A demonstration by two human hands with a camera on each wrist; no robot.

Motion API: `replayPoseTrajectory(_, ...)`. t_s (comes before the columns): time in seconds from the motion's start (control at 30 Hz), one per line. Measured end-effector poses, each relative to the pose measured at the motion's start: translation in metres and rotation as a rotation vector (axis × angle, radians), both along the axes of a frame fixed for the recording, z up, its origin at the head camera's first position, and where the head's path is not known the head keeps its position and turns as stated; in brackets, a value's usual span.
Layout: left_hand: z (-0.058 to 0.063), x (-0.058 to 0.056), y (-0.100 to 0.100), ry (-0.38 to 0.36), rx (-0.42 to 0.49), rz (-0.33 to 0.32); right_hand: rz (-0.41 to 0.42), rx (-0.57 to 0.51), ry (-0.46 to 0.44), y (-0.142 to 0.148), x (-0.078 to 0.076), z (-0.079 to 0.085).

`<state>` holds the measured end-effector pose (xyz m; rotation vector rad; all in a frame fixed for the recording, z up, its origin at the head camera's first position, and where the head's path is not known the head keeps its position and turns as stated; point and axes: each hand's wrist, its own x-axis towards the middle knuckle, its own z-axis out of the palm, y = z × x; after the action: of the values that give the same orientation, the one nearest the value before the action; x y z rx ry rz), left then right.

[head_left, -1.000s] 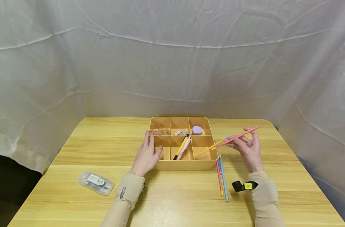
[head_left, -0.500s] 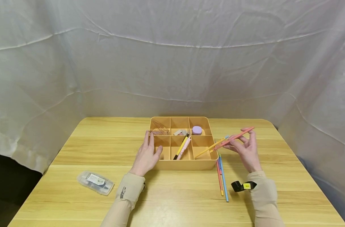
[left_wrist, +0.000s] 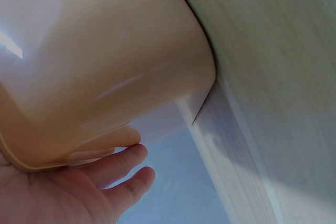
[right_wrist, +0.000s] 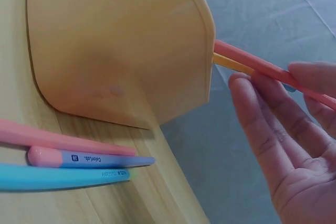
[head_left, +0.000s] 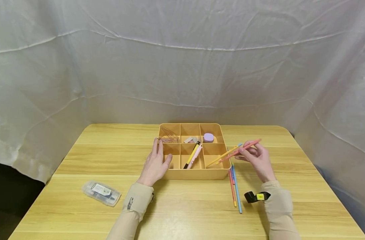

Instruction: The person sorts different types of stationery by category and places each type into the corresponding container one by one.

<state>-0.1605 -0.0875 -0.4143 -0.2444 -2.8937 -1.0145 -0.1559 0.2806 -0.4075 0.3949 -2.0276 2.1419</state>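
My left hand (head_left: 153,165) rests at the left side of a tan organizer box (head_left: 197,174), fingers mostly straight along its outer wall and thumb over the front-left compartment. In the left wrist view, fingers (left_wrist: 123,163) lie beside that wall. My right hand (head_left: 257,159) pinches a red pencil (head_left: 244,148) between thumb and fingers, its yellow-tipped lower end over the front-right compartment. In the right wrist view, the red pencil (right_wrist: 252,62) slants past the box's rim. A yellow pencil (head_left: 220,158) with a blue end leans in that same compartment, close beside the red one.
On the table right of the box lie a red pencil (head_left: 232,191), a blue pencil (head_left: 237,190) and a short blue-pink one (right_wrist: 100,159). Inside the box are two pens (head_left: 194,155), erasers (head_left: 188,140), a purple round item (head_left: 208,137) and thin clips. A clear case (head_left: 101,193) lies left.
My right hand has moved left and slightly down, bringing the red pencil's lower end further into the front-right compartment. The left hand and the box have stayed in place.
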Motion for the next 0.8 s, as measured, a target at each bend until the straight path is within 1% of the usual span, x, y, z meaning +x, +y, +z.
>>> replayPoseTrajectory(0.17, -0.0005, -0.0002, -0.0003, 0.001, 0.0, 0.001, 0.038, 0.104, 0.002, -0.0011, -0.0009, -0.0011)
replayPoseTrajectory(0.3, -0.0004, -0.0002, -0.0002, 0.001, -0.005, 0.0, 0.06, 0.149, -0.004, -0.0012, -0.0009, -0.0022)
replayPoseTrajectory(0.57, -0.0004, -0.0002, 0.0, 0.003, -0.006, -0.004, 0.059, 0.117, -0.047, 0.0016, -0.0023, -0.0033)
replayPoseTrajectory(0.63, -0.0004, -0.0002, 0.0, 0.003, -0.006, -0.005, 0.038, 0.135, -0.072, 0.0029, -0.0029, -0.0036)
replayPoseTrajectory(0.7, -0.0006, -0.0004, -0.0002, 0.005, -0.005, -0.005, 0.007, 0.182, -0.116, 0.0047, -0.0033, -0.0042)
replayPoseTrajectory(0.8, -0.0015, -0.0008, -0.0006, 0.004, -0.003, -0.003, -0.051, 0.317, -0.223, 0.0079, -0.0032, -0.007)
